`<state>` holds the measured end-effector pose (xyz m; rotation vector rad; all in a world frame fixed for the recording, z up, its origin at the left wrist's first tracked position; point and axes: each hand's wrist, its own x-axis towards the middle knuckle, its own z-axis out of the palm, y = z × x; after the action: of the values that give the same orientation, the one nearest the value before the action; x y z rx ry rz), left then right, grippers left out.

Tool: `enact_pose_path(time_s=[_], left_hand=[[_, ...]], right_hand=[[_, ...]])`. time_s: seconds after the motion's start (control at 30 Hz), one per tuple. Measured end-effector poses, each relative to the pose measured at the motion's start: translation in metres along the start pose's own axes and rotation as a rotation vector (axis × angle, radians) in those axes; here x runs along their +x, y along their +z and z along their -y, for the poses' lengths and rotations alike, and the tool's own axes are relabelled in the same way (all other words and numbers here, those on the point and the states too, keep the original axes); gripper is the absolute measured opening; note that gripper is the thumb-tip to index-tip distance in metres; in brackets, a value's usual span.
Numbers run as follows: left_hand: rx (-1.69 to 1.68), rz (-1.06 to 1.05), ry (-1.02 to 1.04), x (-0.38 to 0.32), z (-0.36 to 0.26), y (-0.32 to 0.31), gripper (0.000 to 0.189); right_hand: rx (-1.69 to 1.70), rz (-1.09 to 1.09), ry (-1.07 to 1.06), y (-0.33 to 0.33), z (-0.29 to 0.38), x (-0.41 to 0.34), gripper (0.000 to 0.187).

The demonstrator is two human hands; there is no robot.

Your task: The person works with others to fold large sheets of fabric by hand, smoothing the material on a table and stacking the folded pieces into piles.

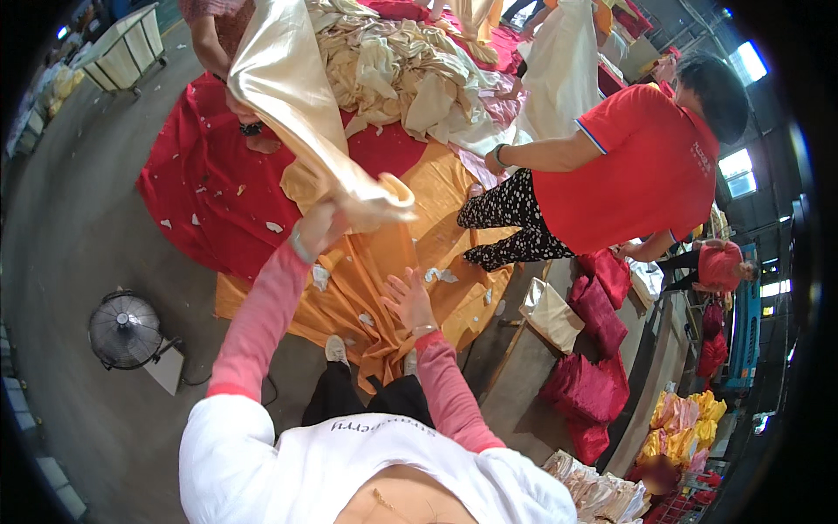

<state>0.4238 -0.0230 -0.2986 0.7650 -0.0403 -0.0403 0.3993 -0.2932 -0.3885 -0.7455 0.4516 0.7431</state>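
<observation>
My left hand (327, 226) is raised in front of me, blurred, and grips the end of a long cream satin cloth (288, 85). The cloth stretches up and away towards a person at the upper left, and its near end curls over beside my fingers. My right hand (409, 301) is held lower, palm up with its fingers apart, and holds nothing. Below both hands an orange cloth (458, 183) lies spread on the floor, gathered in folds near my shoes, with white scraps on it. A red cloth (216, 170) lies to its left.
A large heap of cream cloths (406, 72) lies ahead. A person in a red shirt (628, 170) stands close on the right. Folded dark red cloths (589, 386) and a folded cream cloth (552, 316) lie at the right. A floor fan (124, 331) and wheeled bin (124, 52) are at the left.
</observation>
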Motion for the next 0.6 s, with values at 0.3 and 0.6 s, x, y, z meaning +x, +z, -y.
enact_pose_path(time_s=[0.3, 0.6], left_hand=[[0.079, -0.19, 0.022, -0.253, -0.014, 0.053, 0.035], [-0.251, -0.491, 0.132, -0.264, 0.053, 0.142, 0.072]], right_hand=[[0.289, 0.643, 0.297, 0.047, 0.012, 0.004, 0.08], [-0.139, 0.663, 0.164, 0.049, 0.002, -0.089, 0.027]])
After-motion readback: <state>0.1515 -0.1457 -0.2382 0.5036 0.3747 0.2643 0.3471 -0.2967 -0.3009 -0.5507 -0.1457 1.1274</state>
